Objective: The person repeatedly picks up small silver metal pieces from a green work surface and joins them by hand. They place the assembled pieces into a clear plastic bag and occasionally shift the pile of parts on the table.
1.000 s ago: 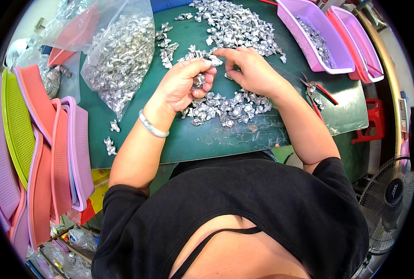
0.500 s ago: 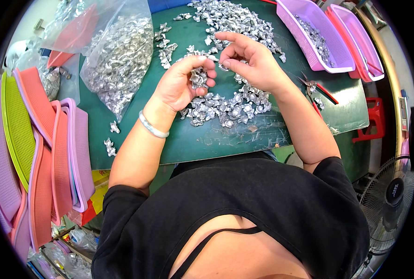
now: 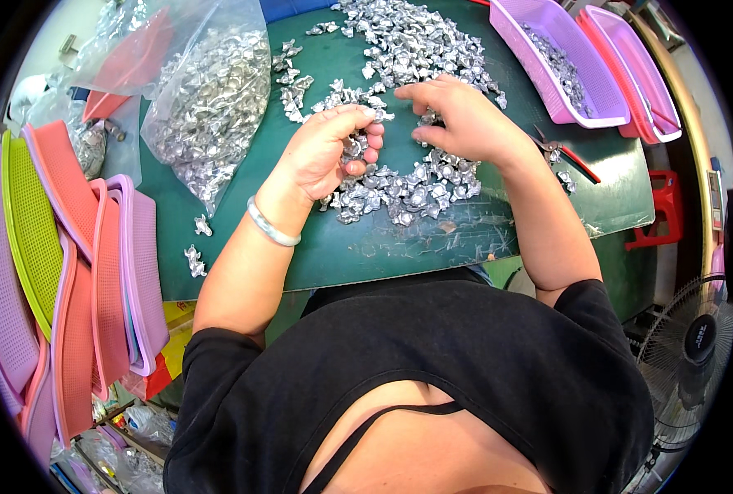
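Observation:
My left hand, palm turned up with a pale bangle at the wrist, is curled around small silvery metal castings. Its fingers partly hide them, and the thumb presses toward the fingertips. To its right, my right hand hovers over the table with index finger and thumb apart. No part shows between those two fingers; the other fingers are folded out of sight. Below both hands lies a near pile of the same castings. A larger heap of castings spreads beyond them on the green table.
A clear plastic bag full of castings stands at left, beside stacked plastic baskets. A purple basket with parts sits far right. Red-handled pliers lie at the right. A red stool and a fan stand beyond the table.
My right hand has moved slightly right and down, and the small piece at its fingertips no longer shows. My left fingers have closed further over the castings.

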{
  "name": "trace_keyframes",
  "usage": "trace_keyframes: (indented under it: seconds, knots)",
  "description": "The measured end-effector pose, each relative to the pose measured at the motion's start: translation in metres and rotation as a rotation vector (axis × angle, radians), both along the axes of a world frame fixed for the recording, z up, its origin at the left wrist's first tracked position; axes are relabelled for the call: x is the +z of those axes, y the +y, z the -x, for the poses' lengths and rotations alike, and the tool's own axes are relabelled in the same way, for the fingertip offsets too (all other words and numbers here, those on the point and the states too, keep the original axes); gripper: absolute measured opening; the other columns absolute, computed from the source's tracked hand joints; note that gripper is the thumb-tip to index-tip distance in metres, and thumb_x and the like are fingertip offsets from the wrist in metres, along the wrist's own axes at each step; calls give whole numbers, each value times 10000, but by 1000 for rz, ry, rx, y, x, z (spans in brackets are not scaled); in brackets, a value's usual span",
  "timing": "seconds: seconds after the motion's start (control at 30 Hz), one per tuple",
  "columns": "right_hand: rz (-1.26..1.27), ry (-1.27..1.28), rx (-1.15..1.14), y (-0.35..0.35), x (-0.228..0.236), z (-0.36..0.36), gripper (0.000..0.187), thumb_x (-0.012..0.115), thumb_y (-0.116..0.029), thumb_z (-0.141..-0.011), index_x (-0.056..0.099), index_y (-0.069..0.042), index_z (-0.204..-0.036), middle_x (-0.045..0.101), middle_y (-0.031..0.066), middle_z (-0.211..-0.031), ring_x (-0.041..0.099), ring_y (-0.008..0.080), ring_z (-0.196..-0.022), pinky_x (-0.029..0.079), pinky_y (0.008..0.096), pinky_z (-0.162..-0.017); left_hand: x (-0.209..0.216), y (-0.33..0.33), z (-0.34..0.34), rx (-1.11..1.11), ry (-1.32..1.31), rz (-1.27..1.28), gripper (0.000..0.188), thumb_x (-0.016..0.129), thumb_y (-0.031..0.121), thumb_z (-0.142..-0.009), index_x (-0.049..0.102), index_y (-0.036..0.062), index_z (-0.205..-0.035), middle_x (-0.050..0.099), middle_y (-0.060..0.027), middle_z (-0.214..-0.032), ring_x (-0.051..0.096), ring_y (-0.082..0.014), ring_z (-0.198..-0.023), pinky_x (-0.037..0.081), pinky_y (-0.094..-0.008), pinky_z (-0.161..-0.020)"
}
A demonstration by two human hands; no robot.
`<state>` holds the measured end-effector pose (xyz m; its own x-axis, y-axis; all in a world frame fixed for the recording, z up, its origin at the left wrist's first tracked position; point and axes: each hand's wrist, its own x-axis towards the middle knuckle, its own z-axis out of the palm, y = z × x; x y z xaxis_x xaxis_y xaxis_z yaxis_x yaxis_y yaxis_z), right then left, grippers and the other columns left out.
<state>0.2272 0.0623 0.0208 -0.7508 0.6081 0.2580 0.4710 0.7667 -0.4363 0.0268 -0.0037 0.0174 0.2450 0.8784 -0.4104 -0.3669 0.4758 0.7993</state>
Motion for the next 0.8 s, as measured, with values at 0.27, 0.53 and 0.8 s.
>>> trace_keyframes:
  seconds: [0.27, 0.53, 0.8]
  knots:
    - [22, -88, 26, -5, 3, 3, 481, 640, -1, -612, 550, -63, -1081, 572, 45, -752, 506, 230, -793, 420, 345, -726, -6, 4, 6, -30, -136, 64, 188, 483, 198, -856, 511, 38, -760, 519, -62, -711, 484, -131, -596, 352, -171, -392]
    - [260, 115, -6, -5, 2, 5, 510, 595, 55, -663, 503, -66, -1150, 540, 30, -718, 521, 150, -729, 423, 284, -688, -2, 2, 3, 110, -141, 47, 164, 488, 164, -838, 489, 34, -738, 579, -140, -819, 558, -197, -666, 433, -210, -427]
    - [615, 547, 93, -10, 2, 11, 495, 533, 77, -768, 413, -21, -1238, 542, 14, -808, 512, 67, -771, 422, 207, -711, -4, 2, 3, 95, -148, -59, 69, 498, 133, -819, 504, 71, -789, 581, -116, -815, 563, -194, -665, 405, -208, -434]
